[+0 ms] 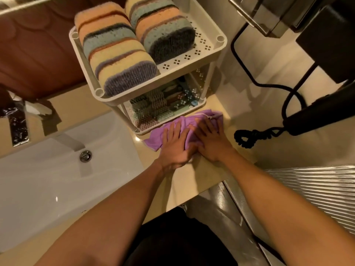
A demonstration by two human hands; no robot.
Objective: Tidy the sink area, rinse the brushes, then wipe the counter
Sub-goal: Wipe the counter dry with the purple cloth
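So both hands are down on the purple cloth [153,140], middle of the frame, a bit right of centre. The left hand [175,145] lies flat with its fingers straight and slightly spread, pressing the cloth onto the beige counter [192,181]. The right hand [210,143] is the same deal, palm down right beside it, thumbs nearly touching. Neither one is curled round anything, just flat pressure on the fabric. The cloth is bunched up against the foot of the white two-tier rack [184,60] above it. The top shelf has two rows of striped sponges [115,54]; the lower shelf holds brushes and scrubbers [153,104], hard to make out through the mesh. The white sink [57,185] fills the lower left, with its drain plug [85,156] and tap [67,141] – and a black hair dryer [317,116] with a coiled cord [247,138] sits at the right edge
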